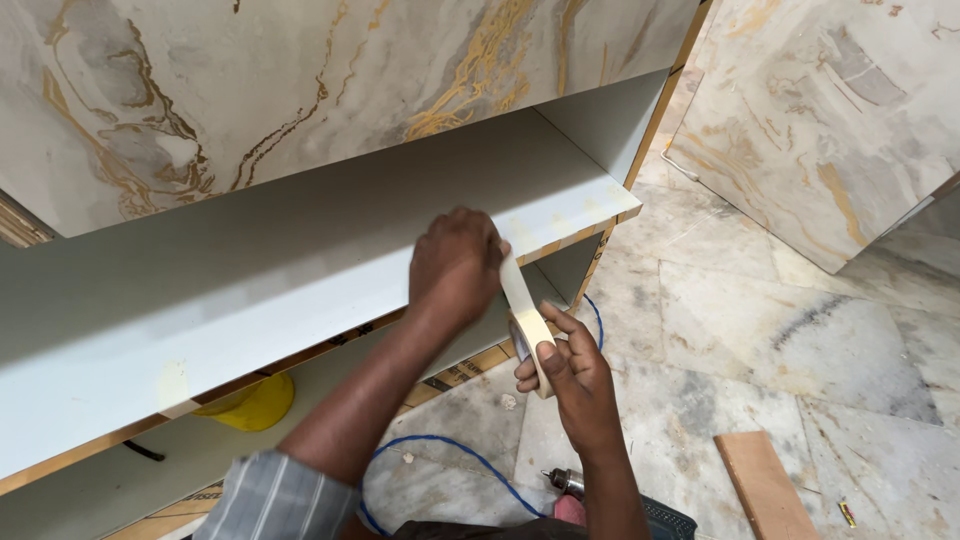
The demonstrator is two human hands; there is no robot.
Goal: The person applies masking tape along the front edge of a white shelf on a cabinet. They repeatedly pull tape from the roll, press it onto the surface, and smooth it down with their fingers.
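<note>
The left hand presses one matte strip of tape against the smooth white shelf, fingers curled. The right hand grips one cream tape roll.

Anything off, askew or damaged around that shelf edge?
Nothing looks broken. The shelf front edge shows raw, unfinished board along most of its length. Left hand presses tape there; right hand holds the masking tape roll. A wood offcut and blue cable lie loose on the floor.
</note>
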